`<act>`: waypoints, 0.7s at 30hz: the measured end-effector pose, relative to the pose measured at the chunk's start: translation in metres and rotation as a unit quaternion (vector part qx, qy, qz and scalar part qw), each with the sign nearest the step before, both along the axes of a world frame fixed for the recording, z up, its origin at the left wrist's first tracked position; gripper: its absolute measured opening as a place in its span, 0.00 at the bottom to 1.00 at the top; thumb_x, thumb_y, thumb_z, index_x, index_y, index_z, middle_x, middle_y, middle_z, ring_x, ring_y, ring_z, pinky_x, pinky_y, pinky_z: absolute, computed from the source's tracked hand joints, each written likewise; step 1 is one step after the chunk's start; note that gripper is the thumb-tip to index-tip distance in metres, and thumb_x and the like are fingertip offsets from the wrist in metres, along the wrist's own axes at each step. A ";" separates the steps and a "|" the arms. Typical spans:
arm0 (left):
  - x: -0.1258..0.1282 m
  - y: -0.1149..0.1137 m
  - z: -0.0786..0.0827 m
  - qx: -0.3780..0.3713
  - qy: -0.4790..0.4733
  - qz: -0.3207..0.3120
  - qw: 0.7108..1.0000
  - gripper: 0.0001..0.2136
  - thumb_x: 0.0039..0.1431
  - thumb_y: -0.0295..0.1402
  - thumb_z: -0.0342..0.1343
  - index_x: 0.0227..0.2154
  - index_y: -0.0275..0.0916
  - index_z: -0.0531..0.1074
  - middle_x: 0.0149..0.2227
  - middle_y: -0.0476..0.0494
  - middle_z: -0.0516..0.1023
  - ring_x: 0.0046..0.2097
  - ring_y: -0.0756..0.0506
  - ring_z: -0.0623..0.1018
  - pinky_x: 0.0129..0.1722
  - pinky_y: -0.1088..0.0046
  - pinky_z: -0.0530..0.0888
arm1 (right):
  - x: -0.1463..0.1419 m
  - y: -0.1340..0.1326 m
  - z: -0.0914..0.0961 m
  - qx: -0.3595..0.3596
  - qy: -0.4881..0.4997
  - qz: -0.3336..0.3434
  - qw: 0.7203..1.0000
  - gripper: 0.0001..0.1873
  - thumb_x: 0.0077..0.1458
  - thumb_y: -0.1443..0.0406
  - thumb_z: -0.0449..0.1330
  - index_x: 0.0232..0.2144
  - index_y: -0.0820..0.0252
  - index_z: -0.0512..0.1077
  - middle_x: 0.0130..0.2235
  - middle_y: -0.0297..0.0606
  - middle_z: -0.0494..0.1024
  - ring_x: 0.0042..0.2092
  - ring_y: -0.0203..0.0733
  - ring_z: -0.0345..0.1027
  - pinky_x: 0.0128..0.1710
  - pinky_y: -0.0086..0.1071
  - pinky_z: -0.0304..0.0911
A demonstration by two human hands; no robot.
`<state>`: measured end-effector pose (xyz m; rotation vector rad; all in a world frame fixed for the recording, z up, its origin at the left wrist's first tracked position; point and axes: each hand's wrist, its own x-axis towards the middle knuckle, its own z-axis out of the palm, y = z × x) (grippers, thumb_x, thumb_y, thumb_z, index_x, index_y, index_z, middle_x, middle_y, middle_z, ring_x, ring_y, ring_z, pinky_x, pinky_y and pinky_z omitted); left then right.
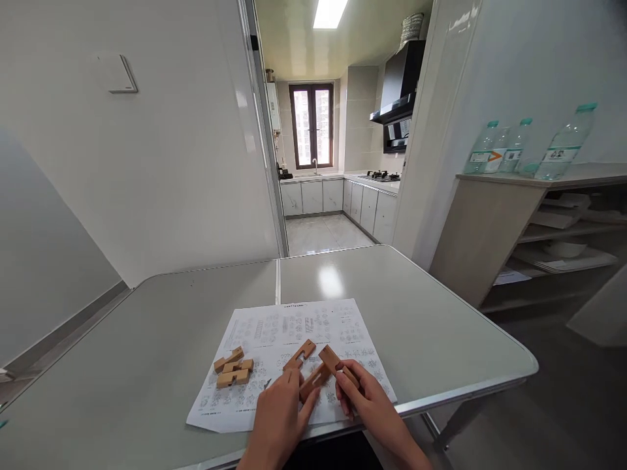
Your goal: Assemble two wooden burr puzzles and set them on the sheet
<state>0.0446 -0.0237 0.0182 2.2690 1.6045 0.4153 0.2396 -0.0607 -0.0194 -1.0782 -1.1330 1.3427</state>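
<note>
My left hand (283,410) is closed on a notched wooden puzzle piece (314,381), low over the printed sheet. Fingers of my right hand (363,390) wrap round another wooden puzzle piece (330,357), slanted and close against the first; whether the two interlock I cannot tell. Just beyond my left fingers lies a third notched piece (300,355) on the paper. Several lighter wooden pieces (235,367) sit in a small cluster on the sheet's left side. The instruction sheet (343,313) carries rows of small diagrams, too fine to read.
The grey-green table (421,313) has a metal rim and a seam across it. To the right stands a shelf unit (499,228) with several plastic bottles (561,153) on top. A doorway opens ahead onto a kitchen with cabinets (313,196).
</note>
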 end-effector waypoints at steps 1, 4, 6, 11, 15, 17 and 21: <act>0.000 0.001 -0.001 -0.002 0.007 -0.001 1.000 0.11 0.65 0.44 0.52 0.34 0.44 0.72 0.37 0.40 0.83 0.39 0.36 0.83 0.33 0.69 0.67 | 0.000 0.000 0.000 0.002 -0.001 0.000 1.000 0.26 0.64 0.40 0.59 0.44 0.56 0.71 0.30 0.29 0.71 0.27 0.35 0.63 0.29 0.30 0.62; -0.001 0.004 -0.002 -0.008 -0.012 0.004 1.000 0.13 0.69 0.43 0.47 0.35 0.45 0.73 0.35 0.40 0.84 0.37 0.36 0.83 0.33 0.69 0.67 | -0.001 0.001 0.000 0.005 -0.007 0.003 1.000 0.27 0.63 0.39 0.59 0.43 0.56 0.70 0.30 0.29 0.71 0.27 0.35 0.63 0.27 0.29 0.60; -0.001 0.004 -0.003 -0.008 -0.061 0.018 0.998 0.14 0.70 0.44 0.45 0.38 0.47 0.74 0.33 0.42 0.83 0.34 0.37 0.82 0.32 0.70 0.66 | -0.002 0.001 0.000 -0.001 -0.011 0.009 1.000 0.27 0.63 0.39 0.58 0.42 0.56 0.70 0.29 0.28 0.69 0.25 0.34 0.61 0.26 0.29 0.58; 0.002 -0.003 -0.006 -0.041 -0.185 0.004 0.982 0.19 0.72 0.47 0.42 0.41 0.48 0.77 0.28 0.46 0.79 0.29 0.42 0.77 0.33 0.70 0.69 | -0.006 0.001 -0.003 -0.014 -0.016 0.044 0.999 0.28 0.64 0.38 0.56 0.41 0.56 0.69 0.25 0.24 0.61 0.23 0.32 0.51 0.22 0.27 0.49; 0.003 -0.008 -0.013 -0.052 -0.261 -0.025 0.964 0.22 0.74 0.47 0.42 0.60 0.47 0.72 0.28 0.47 0.76 0.29 0.44 0.75 0.34 0.70 0.72 | -0.006 0.000 -0.007 0.006 -0.030 0.049 0.998 0.27 0.66 0.39 0.55 0.41 0.56 0.70 0.26 0.24 0.57 0.26 0.34 0.47 0.24 0.29 0.45; 0.003 -0.009 -0.015 -0.051 -0.278 -0.029 0.959 0.24 0.74 0.47 0.43 0.67 0.47 0.66 0.27 0.49 0.75 0.29 0.44 0.74 0.36 0.70 0.73 | -0.005 -0.001 -0.006 0.020 -0.053 0.050 0.997 0.26 0.67 0.40 0.53 0.42 0.56 0.70 0.27 0.25 0.57 0.27 0.35 0.47 0.26 0.30 0.46; 0.002 -0.008 -0.018 -0.050 -0.293 -0.032 0.954 0.26 0.74 0.47 0.44 0.70 0.47 0.63 0.26 0.49 0.74 0.29 0.44 0.75 0.38 0.69 0.75 | -0.005 -0.003 -0.001 0.038 -0.098 0.049 0.993 0.26 0.70 0.41 0.50 0.41 0.56 0.70 0.28 0.26 0.59 0.30 0.36 0.51 0.30 0.31 0.50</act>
